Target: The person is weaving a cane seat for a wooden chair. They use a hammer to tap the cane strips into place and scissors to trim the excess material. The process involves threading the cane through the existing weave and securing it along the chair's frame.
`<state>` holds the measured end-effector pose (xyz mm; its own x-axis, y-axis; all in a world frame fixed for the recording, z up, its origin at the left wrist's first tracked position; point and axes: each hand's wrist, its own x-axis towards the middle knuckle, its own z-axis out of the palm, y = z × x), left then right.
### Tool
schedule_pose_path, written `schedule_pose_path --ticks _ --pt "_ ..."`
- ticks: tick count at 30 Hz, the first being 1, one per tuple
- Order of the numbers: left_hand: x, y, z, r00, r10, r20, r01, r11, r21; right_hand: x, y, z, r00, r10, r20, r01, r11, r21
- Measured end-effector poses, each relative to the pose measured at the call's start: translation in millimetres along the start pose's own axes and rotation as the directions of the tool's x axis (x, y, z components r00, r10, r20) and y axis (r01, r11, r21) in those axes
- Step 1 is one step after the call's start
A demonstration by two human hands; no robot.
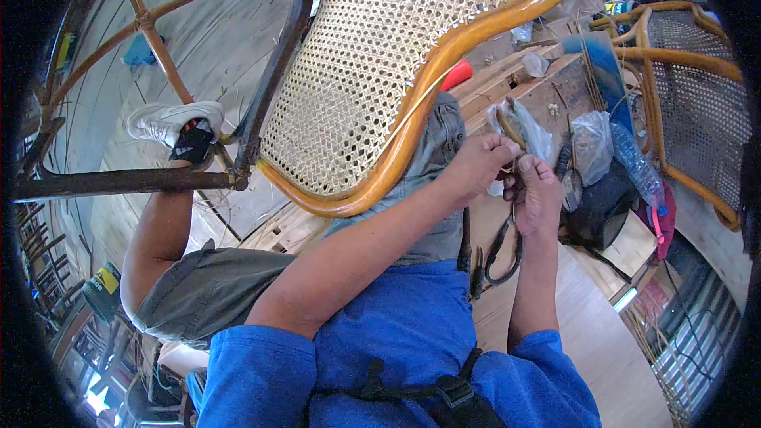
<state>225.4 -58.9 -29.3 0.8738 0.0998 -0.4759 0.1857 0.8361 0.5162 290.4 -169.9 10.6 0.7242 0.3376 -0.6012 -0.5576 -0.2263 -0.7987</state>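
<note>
Blue shirt [388, 325] closest to the lens; past it your right hand [541, 194] and left hand [479, 166] come together at the fingertips, both in a closed pinch. Can't tell what, if anything, sits between them. Reads as a fine two-handed step; next move probably calls for steady pinches and small finger motion. Clear plastic bag [539, 136] just beyond. Your woven cane panel [357, 71], glossy rattan rim [388, 178], is ahead-left, apart from both hands. Second caned chair [690, 103] far right.
</note>
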Motion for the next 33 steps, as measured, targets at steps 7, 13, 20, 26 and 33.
schedule_pose_path --ticks 7,13,20,26,33 --pt "-2.6 -2.4 -16.8 0.991 -0.122 0.047 0.127 0.985 -0.114 -3.7 -13.5 0.1 0.993 -0.118 -0.016 0.115 0.986 -0.123" --pt "-9.7 1.6 -16.7 0.976 -0.141 0.167 0.127 0.988 0.093 1.2 -9.2 1.1 0.968 -0.242 -0.063 0.196 0.891 -0.409" --pt "-9.8 -1.0 -22.3 0.971 -0.159 0.179 0.124 0.974 0.192 -15.3 -3.0 -12.5 0.938 -0.326 -0.121 0.225 0.834 -0.503" --pt "-9.3 2.4 -25.0 0.961 -0.221 0.165 0.238 0.967 -0.092 -31.8 113.2 -133.3 0.923 -0.356 -0.146 -0.077 0.201 -0.977" --pt "-8.4 1.3 -33.4 0.949 -0.221 0.225 0.242 0.968 -0.069 -42.0 126.2 -126.6 0.966 -0.231 -0.119 -0.093 0.119 -0.989"
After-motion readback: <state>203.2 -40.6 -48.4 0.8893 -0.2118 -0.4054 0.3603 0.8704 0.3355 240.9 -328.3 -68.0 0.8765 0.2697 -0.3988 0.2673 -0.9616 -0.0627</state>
